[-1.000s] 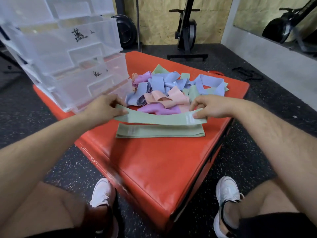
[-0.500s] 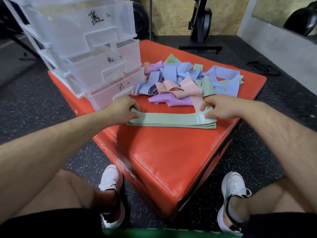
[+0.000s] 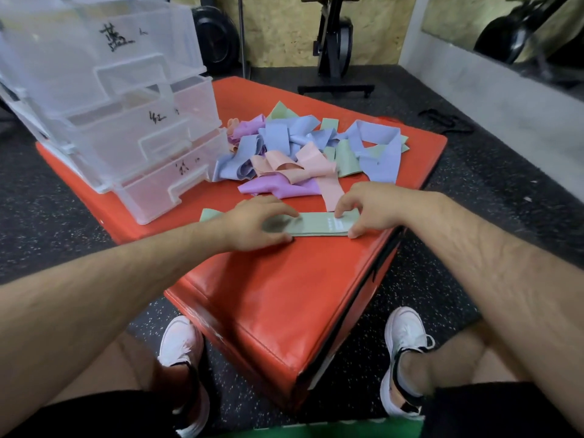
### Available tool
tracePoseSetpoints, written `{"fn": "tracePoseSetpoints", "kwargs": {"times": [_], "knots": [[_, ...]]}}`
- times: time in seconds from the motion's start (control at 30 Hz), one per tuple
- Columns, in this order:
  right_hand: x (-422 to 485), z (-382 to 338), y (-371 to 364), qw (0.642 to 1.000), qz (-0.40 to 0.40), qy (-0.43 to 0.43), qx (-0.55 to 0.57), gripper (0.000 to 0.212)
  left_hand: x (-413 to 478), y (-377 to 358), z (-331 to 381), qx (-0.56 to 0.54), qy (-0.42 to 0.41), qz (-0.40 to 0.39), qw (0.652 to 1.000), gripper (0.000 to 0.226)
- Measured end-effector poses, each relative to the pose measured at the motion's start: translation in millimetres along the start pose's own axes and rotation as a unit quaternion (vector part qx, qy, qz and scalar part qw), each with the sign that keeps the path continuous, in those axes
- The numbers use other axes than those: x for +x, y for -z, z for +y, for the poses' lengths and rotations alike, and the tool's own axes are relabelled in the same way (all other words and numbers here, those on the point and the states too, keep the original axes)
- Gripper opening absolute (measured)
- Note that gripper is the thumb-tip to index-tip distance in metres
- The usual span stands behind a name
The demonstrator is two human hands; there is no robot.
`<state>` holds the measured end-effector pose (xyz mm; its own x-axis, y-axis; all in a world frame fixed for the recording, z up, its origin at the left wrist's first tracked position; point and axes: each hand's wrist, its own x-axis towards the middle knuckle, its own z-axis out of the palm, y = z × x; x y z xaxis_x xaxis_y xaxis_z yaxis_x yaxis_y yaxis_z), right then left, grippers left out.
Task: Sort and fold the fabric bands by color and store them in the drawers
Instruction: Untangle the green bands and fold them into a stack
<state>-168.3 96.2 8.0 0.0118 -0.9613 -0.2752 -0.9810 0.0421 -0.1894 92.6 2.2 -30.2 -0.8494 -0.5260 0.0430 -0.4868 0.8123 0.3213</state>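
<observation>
Stacking green bands: a second ago one green band was held just above another lying near the front edge of the red padded box; it had since been laid on top, and the two lay as one flat stack, the green bands.
Meaning for the task: green looked like the colour being sorted first. The pair was matched up but probably not yet folded, and nothing had gone into a drawer.
Left hand: it had slid from the stack's left end to its middle and lay flat on it, fingers spread and nearly straight, holding nothing. The stack's left tip showed beyond the wrist.
Right hand: arched over the right end by the white printed patch, fingertips at the far edge, thumb at the near edge. I could not tell whether it pinched or only pressed.
Pile: blue, pink, purple and green bands lay tangled toward the far edge.
Drawers: a clear plastic set stood at the left corner, its fronts hand-lettered.
</observation>
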Motion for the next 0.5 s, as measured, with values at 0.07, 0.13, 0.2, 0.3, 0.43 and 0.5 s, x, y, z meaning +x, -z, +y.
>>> {"fn": "tracePoseSetpoints", "kwargs": {"times": [0.07,0.13,0.2,0.3,0.43,0.5], "knots": [[-2,-1,-1,1.000,0.006,0.005,-0.009,0.047,8,-7,3,0.000,-0.001,0.003,1.000,0.048],[-4,-1,-2,1.000,0.009,0.003,-0.004,0.047,13,-12,5,0.010,0.009,0.001,1.000,0.046],[-6,-2,-4,1.000,0.013,0.000,0.003,0.046,16,-12,5,0.008,0.016,-0.005,1.000,0.045],[-7,-4,-6,1.000,0.014,0.006,-0.003,0.047,19,-9,6,0.016,0.011,-0.011,1.000,0.043],[-4,-3,5,1.000,0.004,0.003,-0.004,0.051,26,-9,13,0.020,0.012,0.001,1.000,0.058],[0,1,15,0.999,0.028,-0.004,0.022,0.047,37,-10,17,-0.002,-0.002,0.027,1.000,0.053]]}}
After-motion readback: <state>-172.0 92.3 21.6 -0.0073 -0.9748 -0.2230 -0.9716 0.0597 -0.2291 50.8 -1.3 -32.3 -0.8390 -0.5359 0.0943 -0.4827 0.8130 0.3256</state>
